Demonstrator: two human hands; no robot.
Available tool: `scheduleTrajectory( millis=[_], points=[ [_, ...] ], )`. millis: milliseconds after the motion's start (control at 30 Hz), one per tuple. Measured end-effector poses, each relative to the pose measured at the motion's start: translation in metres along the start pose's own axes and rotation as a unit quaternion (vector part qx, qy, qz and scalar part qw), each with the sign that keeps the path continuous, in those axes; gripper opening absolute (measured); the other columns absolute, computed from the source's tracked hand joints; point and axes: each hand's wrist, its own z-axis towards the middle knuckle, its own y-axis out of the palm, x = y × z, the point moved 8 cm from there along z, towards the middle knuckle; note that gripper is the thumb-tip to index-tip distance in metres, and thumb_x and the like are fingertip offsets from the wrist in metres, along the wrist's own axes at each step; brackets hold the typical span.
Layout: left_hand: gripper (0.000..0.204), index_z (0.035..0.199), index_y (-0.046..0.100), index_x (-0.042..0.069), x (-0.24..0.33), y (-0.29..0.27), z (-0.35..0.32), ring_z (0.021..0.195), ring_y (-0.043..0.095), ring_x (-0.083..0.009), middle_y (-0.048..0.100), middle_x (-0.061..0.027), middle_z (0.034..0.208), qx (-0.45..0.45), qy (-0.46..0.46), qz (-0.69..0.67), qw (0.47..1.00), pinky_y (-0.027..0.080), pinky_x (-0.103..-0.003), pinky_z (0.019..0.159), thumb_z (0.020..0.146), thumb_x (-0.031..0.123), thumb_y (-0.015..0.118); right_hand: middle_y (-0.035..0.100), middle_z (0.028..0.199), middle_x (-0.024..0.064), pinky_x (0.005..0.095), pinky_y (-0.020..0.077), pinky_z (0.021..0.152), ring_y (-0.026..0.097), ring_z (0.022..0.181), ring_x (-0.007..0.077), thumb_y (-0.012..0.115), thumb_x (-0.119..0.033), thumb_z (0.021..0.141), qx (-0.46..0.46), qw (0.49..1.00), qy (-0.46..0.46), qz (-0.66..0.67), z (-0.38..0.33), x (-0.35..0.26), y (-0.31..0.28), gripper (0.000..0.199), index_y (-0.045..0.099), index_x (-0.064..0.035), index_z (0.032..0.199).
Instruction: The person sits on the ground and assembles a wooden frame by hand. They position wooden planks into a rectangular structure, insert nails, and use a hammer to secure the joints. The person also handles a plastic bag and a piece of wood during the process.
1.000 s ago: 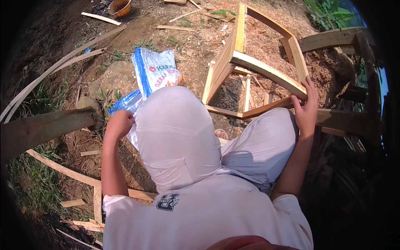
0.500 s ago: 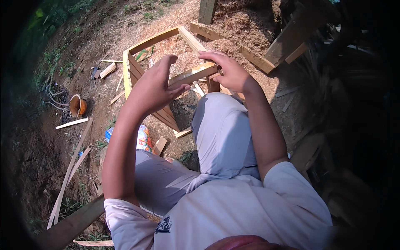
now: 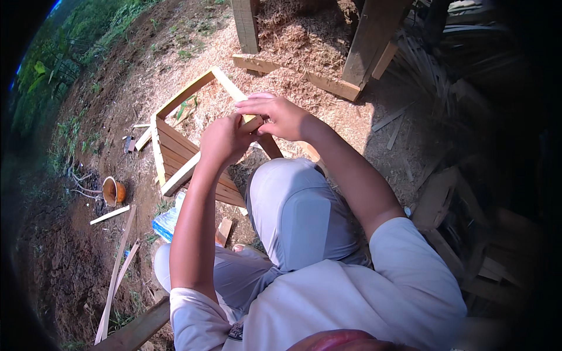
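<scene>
In front of the raised knee (image 3: pixel 293 187), the wooden frame (image 3: pixel 177 145) stands over ground (image 3: pixel 281 82) strewn with shavings. The left hand (image 3: pixel 225 140) is curled around its near corner. The right hand (image 3: pixel 276 118) pinches the same corner — fingers on top, thumb below. A plastic bag (image 3: pixel 168 221) lies near the slatted side.

Just ahead of me I have a pale wooden frame (image 3: pixel 184 93), its bars joined into an angular, open rim that faces up toward me. Bare wooden slats (image 3: pixel 178 147), set side by side, line its left part. I grip it at the right corner; a darker wooden piece (image 3: pixel 268 146) slants down below.
</scene>
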Motion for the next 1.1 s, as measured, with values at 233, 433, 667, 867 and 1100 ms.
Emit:
scheduleTrajectory(
  millis=[233, 433, 667, 867, 1100],
  points=[
    [0.052, 0.101, 0.075, 0.004, 0.017, -0.010, -0.013, 0.082, 0.076, -0.0415, 0.076, -0.0218, 0.084, 0.037, 0.050, 0.003, 0.998, 0.058, -0.051, 0.073, 0.084, 0.052, 0.087, 0.057, 0.163, -0.0036, 0.0518, 0.0302, 0.128, 0.043, 0.155, 0.0270, 0.085, -0.008, 0.083, -0.031, 0.997, 0.029, -0.065, -0.010, 0.006, 0.000, 0.074, 0.064, -0.0225, 0.153],
    [0.049, 0.101, 0.076, 0.004, 0.014, -0.014, -0.020, 0.081, 0.076, -0.0415, 0.077, -0.0218, 0.085, 0.060, 0.064, -0.006, 0.996, 0.059, -0.052, 0.073, 0.084, 0.048, 0.088, 0.056, 0.164, -0.0085, 0.0558, 0.0231, 0.125, 0.040, 0.157, 0.0253, 0.087, -0.024, 0.087, -0.045, 0.987, 0.013, -0.156, -0.008, 0.006, 0.002, 0.074, 0.061, -0.0308, 0.157],
    [0.053, 0.099, 0.076, 0.005, 0.003, -0.011, -0.017, 0.079, 0.075, -0.0407, 0.075, -0.0206, 0.082, 0.068, 0.050, -0.024, 0.996, 0.058, -0.051, 0.073, 0.083, 0.055, 0.086, 0.058, 0.163, -0.0070, 0.0533, 0.0286, 0.124, 0.045, 0.153, 0.0287, 0.083, -0.032, 0.090, -0.070, 0.985, -0.018, -0.158, -0.001, 0.003, 0.000, 0.072, 0.059, -0.0293, 0.158],
    [0.049, 0.099, 0.077, 0.007, 0.001, -0.010, -0.021, 0.074, 0.075, -0.0402, 0.074, -0.0190, 0.077, 0.110, 0.064, -0.041, 0.991, 0.059, -0.051, 0.068, 0.088, 0.055, 0.083, 0.056, 0.164, -0.0073, 0.0519, 0.0266, 0.129, 0.043, 0.155, 0.0270, 0.083, -0.024, 0.091, -0.072, 0.992, 0.015, -0.102, -0.002, 0.000, -0.001, 0.070, 0.061, -0.0299, 0.157],
    [0.048, 0.097, 0.075, 0.005, 0.008, -0.001, -0.014, 0.075, 0.076, -0.0412, 0.075, -0.0206, 0.079, 0.076, 0.052, -0.009, 0.996, 0.059, -0.052, 0.068, 0.088, 0.052, 0.084, 0.057, 0.164, -0.0072, 0.0505, 0.0293, 0.128, 0.045, 0.154, 0.0273, 0.083, -0.020, 0.090, -0.035, 0.996, 0.039, -0.066, -0.015, 0.000, -0.006, 0.071, 0.061, -0.0253, 0.157]
  ],
)
